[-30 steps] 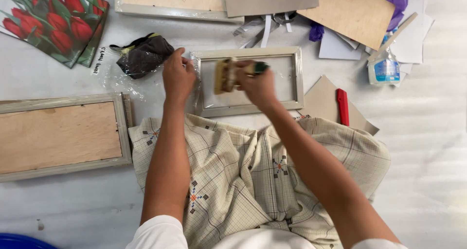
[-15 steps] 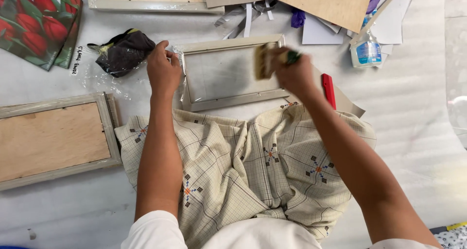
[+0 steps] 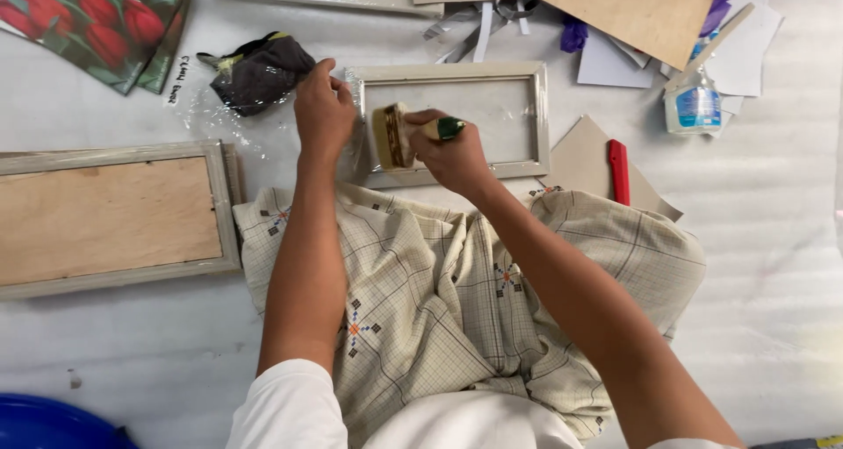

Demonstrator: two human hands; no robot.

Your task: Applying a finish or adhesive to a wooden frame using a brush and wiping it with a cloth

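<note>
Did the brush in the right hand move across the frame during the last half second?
Yes. The brush in the right hand went from the right end of the grey frame to its left end, close to the left hand.

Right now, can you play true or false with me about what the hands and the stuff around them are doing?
1. The right hand holds a brush over the small frame. True.
2. The left hand holds the red cutter. False: the red cutter lies untouched on the grey card to the right; the left hand rests on the frame's left edge.
3. A spray bottle lies at the upper right. True.
4. The picture at the top left shows yellow sunflowers. False: the flower picture shows red tulips.
5. The big frame on the left has a wooden board in it. True.
</note>
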